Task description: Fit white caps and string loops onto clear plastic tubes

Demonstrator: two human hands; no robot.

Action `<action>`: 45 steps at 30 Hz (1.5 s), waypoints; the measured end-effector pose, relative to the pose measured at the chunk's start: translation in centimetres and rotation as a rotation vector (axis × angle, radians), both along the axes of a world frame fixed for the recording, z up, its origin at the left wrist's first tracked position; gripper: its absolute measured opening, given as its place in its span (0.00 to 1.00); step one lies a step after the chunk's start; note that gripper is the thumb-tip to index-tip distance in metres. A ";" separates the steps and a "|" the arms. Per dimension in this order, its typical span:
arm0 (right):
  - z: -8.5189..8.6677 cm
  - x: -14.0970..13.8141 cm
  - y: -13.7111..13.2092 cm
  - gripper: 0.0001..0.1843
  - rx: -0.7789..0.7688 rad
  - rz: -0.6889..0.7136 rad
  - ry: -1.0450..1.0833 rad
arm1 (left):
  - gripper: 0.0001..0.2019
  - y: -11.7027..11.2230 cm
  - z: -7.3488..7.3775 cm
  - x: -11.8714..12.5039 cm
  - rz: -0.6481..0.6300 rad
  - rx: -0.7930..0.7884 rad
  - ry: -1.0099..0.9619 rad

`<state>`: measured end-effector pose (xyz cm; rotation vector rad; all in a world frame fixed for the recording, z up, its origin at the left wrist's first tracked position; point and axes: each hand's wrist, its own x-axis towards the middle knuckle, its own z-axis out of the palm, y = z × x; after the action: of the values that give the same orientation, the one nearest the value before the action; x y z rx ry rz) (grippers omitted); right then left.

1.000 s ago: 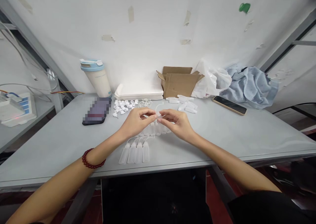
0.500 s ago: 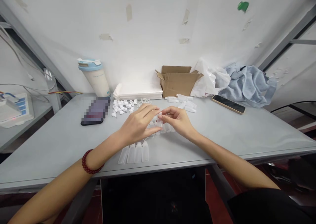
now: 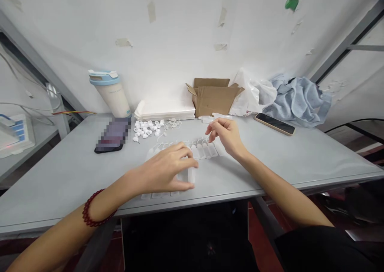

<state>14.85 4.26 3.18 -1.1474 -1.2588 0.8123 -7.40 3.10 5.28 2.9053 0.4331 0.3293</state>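
A small translucent plastic squeeze bottle [image 3: 191, 176] is held upright between the thumb and fingers of my left hand [image 3: 168, 169], just above the table's front part. Beneath that hand lie several similar bottles [image 3: 156, 195], mostly covered by it. My right hand [image 3: 226, 135] hovers with loosely bent fingers slightly apart, and nothing shows in them. Below its fingertips runs a row of translucent bottles with thin loops [image 3: 205, 150]. White pointed caps [image 3: 147, 128] lie in a loose pile farther back on the left.
At the back stand a tumbler [image 3: 111, 94], a stack of white sheets [image 3: 165, 110], an open cardboard box [image 3: 214, 100] and a white plastic bag [image 3: 253, 94]. A blue cloth [image 3: 300, 102] is heaped right. Phones lie left [image 3: 112, 136] and right [image 3: 274, 124] on the grey table [image 3: 285, 160].
My hands have separated. The left one has come down toward the front edge with the bottle, while the right has let go and moved right, over the row of bottles.
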 end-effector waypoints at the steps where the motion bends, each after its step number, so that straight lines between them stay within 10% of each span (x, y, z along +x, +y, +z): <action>1: 0.0 0.1 0.1 0.09 0.005 -0.005 -0.002 | 0.13 -0.2 0.0 0.0 -0.017 -0.018 0.032; 34: -0.6 -0.2 0.2 0.10 -0.044 -0.006 -0.154 | 0.15 -0.1 0.5 -1.0 0.015 -0.067 0.185; 45: -1.6 0.8 1.8 0.10 -0.007 -0.033 -0.281 | 0.13 8.0 -2.1 -2.9 0.576 0.083 -0.153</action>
<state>15.68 6.03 1.61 -1.3182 -1.4635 0.6465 -10.35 11.12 3.15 2.7438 1.2509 0.6546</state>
